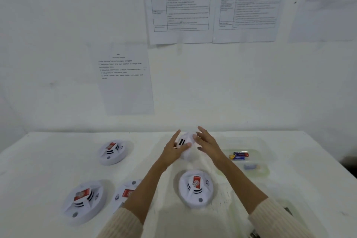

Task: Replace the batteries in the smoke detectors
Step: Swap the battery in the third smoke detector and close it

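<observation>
The white table (58,160) carries five round smoke detectors, and they look like light, stiff, smooth plastic shells that could slip, so each is best taken by its broad rim rather than its raised middle. The nearest detector (196,188) lies by the front edge, red label up, dark vents around its dome; three more sit towards the left edge. The held detector (184,144) is up near the back edge, tilted and blurred; the left hand (174,150) wraps its side with fingers curled on it, while the right hand (207,144) hovers beside it with fingers spread. By the right edge a clear tray (266,152) holds small batteries (239,156), light and prone to roll
</observation>
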